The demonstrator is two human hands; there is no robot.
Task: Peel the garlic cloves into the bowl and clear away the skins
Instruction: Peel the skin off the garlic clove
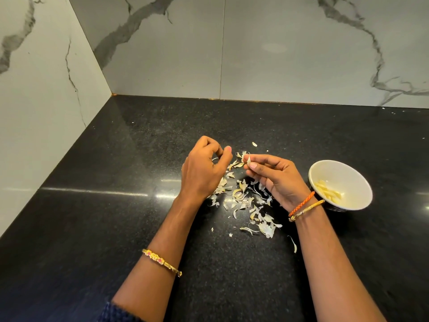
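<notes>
Your right hand [274, 176] pinches a small pale garlic clove [248, 161] between thumb and fingertips, lifted just above the shiny black speckled stone desk [116, 217]. Your left hand [205, 169] is near it, with fingers curled in. It holds nothing that you can see.

Thin, papery white garlic skins [246, 201] lie scattered on the desk under and between your hands, trailing toward you. One loose bit [254, 144] sits farther back.

The round white bowl [348, 173] stands just to the right of your right wrist, with yellow peeled cloves [328, 191] inside.

The white marble walls with grey veins [278, 54] meet in a corner at the back left. There is open desk to the left of your hands and behind them, up to the back wall.
</notes>
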